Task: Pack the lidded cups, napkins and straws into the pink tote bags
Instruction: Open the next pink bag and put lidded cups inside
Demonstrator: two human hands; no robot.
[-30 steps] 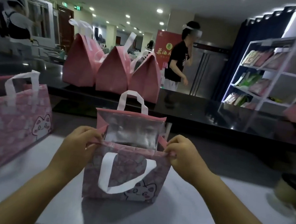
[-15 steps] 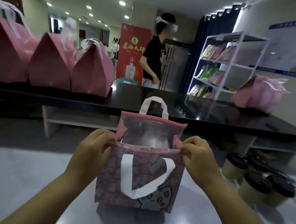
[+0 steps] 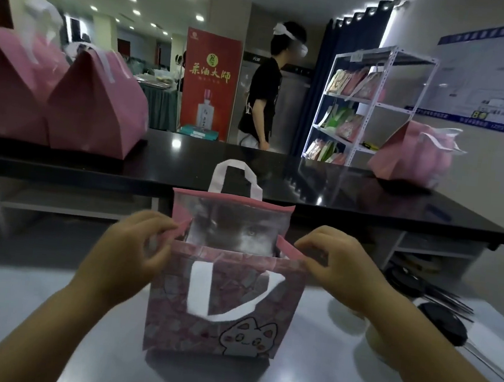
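Left grip: the person's left grip (image 3: 134, 247), fingers curled, pinches the pink hem at the left corner of the bag's mouth.
Right grip: the right grip (image 3: 340, 270) pinches the matching hem at the right corner, thumb and fingers closed on the fabric.
Tote bag: a pink tote bag (image 3: 218, 335), a cartoon cat printed low on its front, stands upright between the two grips. Its mouth is spread wide and its silver lining (image 3: 235, 226) shows; what lies inside cannot be made out.
Handles: the near white handle (image 3: 196, 290) hangs down over the front panel below the grips; the far handle (image 3: 237, 171) stands up beyond them.
Desk: a pale grey desk (image 3: 33, 308) carries the bag and lies beneath both forearms.
Cups: right of the right grip, partly behind the wrist, a black-lidded cup (image 3: 444, 325) stands on the grey desk; a second black lid (image 3: 405, 281) shows just beyond it, blurred.
Dark rods: thin dark rods (image 3: 449, 302) lie between those lids, too blurred to name.
Black desk: beyond the grips a black desk (image 3: 367, 195) runs across. Closed pink bags (image 3: 98, 108) sit on it far left of the left grip, and one more pink bag (image 3: 414, 154) far right of the right grip.
Background: a person in a black shirt (image 3: 262, 99) stands past the black desk beside a red banner (image 3: 208, 85); a white rack (image 3: 373, 104) of packets rises beyond the right grip.
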